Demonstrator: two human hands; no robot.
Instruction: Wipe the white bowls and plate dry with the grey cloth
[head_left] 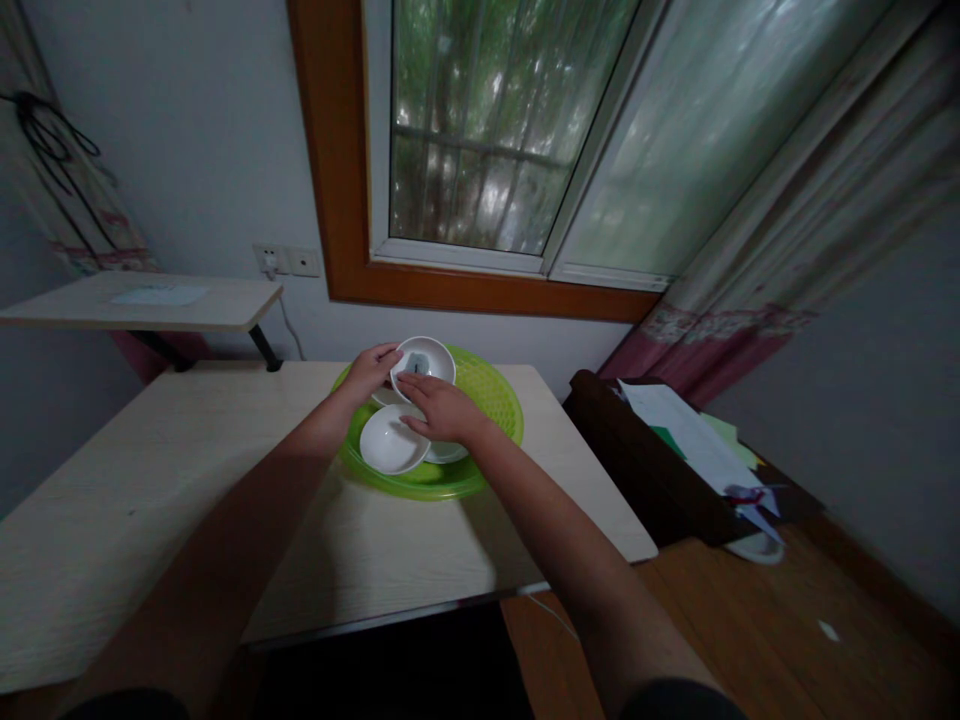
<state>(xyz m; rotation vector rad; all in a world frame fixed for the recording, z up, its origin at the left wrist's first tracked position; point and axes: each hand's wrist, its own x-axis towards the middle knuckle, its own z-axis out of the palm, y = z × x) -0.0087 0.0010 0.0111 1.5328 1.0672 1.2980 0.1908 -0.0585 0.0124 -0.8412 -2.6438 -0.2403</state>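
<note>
A round green plastic basket (pixel 491 395) stands on the pale wooden table (pixel 150 480) near its far edge. Several white bowls lie in it. My left hand (pixel 367 372) grips the left rim of a tilted white bowl (pixel 427 360) at the back of the basket, fingers closed on it. My right hand (pixel 439 408) holds the same bowl's lower rim with its fingers curled, the palm over the other dishes. Another white bowl (pixel 391 440) lies at the basket's front left, below both hands.
A small wooden shelf (pixel 142 300) juts from the left wall above the table. A dark low cabinet (pixel 645 460) with papers (pixel 690 430) stands to the right on the wooden floor. A window and curtains are behind the table.
</note>
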